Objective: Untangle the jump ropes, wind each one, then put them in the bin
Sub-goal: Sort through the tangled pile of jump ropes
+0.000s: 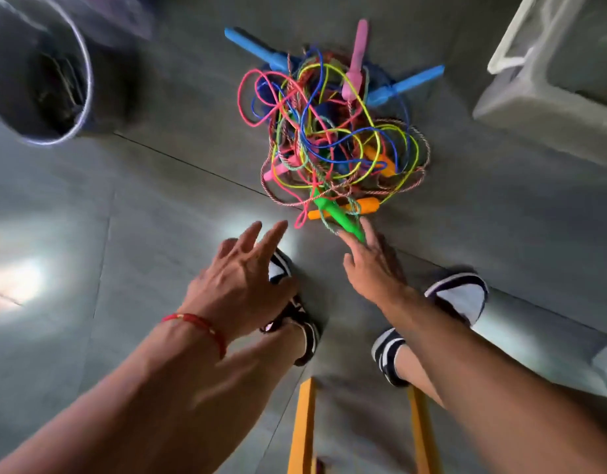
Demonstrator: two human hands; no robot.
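A tangled heap of jump ropes [332, 138] lies on the grey tiled floor ahead of me, with pink, blue, yellow-green and twisted cords knotted together. Blue handles [257, 49], a pink handle [356, 63], an orange handle [360, 205] and a green handle [339, 217] stick out of it. My right hand [370, 265] reaches forward with straight fingers, its fingertips touching the near end of the green handle. My left hand [244, 271], with a red thread on its wrist, hovers with spread fingers just short of the heap and holds nothing. A round grey bin [38, 77] stands at the far left.
A white plastic crate [551, 63] sits at the far right. My two feet in black-and-white shoes [459, 295] stand just behind my hands. Two yellow wooden legs [303, 429] of a seat show at the bottom middle.
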